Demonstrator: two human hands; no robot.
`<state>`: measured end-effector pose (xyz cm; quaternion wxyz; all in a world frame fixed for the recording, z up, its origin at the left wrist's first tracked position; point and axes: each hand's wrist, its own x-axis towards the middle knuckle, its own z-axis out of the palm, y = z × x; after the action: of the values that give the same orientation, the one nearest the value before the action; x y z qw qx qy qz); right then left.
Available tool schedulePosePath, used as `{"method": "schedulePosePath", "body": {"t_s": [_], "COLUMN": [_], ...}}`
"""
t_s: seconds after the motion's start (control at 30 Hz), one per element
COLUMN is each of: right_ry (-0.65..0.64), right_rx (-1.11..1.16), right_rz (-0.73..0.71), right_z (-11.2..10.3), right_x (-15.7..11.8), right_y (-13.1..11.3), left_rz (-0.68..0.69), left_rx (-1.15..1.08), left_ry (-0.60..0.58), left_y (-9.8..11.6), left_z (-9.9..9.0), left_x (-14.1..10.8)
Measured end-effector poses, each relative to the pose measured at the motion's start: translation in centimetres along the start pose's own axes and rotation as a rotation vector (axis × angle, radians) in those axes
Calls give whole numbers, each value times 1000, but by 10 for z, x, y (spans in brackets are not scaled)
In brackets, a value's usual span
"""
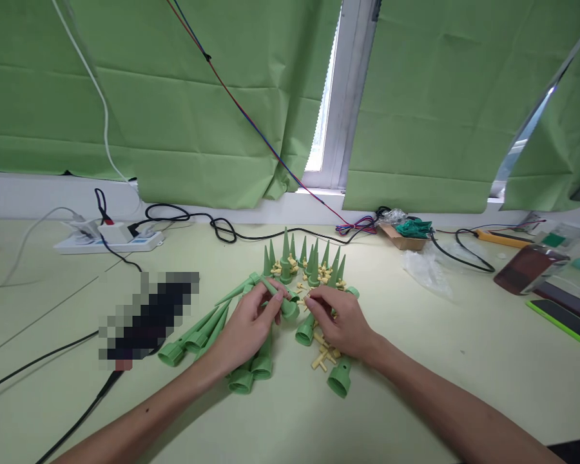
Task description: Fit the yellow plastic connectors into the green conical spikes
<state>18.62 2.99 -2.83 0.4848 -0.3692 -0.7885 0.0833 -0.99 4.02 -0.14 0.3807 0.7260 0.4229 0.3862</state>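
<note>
My left hand [255, 317] is closed around a green plastic spike with a wide hollow socket [290, 310], its socket end turned toward my right hand. With thumb and forefinger, my right hand [338, 319] pinches a small yellow T-shaped piece [301, 302], partly hidden by the fingers, just beside that socket. Several yellow T-shaped pieces [323, 356] lie under and in front of my right hand. More green spikes [200, 336] lie in a loose pile left of and beneath my left hand. Behind both hands, several green spikes [313, 267] stand upright among yellow pieces.
A power strip [111, 240] with plugs sits at the back left, and a black cable [270, 236] runs along the wall. At left lies a dark, pixelated object [149, 319]. A small cardboard box [403, 237], plastic bag [425, 270], bottle [529, 267] and green-edged phone [565, 322] are right.
</note>
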Motion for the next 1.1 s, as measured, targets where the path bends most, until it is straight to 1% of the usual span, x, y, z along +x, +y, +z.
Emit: {"method": "schedulePosePath", "body": {"t_s": [0.2, 0.37, 0.57, 0.77, 1.1], "right_ry": [-8, 2, -15, -15, -33], "right_rx": [-5, -10, -1, 8, 17], "right_rz": [-8, -15, 0, -6, 2], "right_z": [0, 0, 0, 1, 0], "right_x": [1, 0, 0, 0, 0], "right_y": [0, 0, 0, 1, 0], "left_rz": [14, 22, 22, 12, 2], "left_rx": [-24, -18, -5, -80, -57], "left_ry": [-6, -41, -3, -35, -26], "left_y": [1, 0, -2, -3, -1], "left_z": [0, 2, 2, 2, 2], "left_x": [-1, -1, -1, -1, -1]}}
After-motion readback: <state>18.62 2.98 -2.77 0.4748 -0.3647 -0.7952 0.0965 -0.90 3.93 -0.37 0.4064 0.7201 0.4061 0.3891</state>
